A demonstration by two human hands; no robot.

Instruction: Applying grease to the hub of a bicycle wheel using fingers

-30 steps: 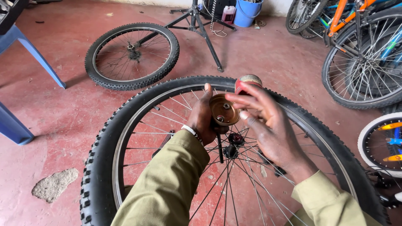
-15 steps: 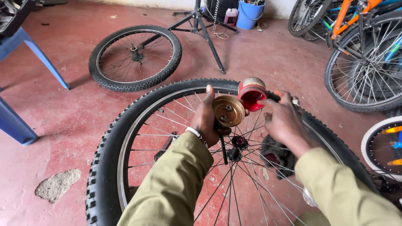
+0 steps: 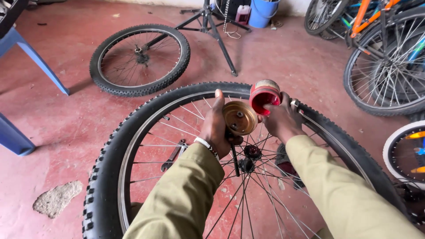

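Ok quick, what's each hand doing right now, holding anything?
Left hand: closed on a round brass-coloured metal hub part with a dark axle.
Right hand: closed on a small red round tub, tilted toward the part.

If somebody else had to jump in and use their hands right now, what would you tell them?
Left hand: grips a round brass-coloured hub part on a dark axle rod, held above the wheel's centre.
Right hand: holds a small red tub, tipped with its open mouth towards the hub part and close beside it.
The big wheel lies flat under both arms, tyre on; a spanner rests on the floor between its spokes.
Done: hub part is off the wheel and the tub is open.
Left: the hub part is not yet back in the wheel.
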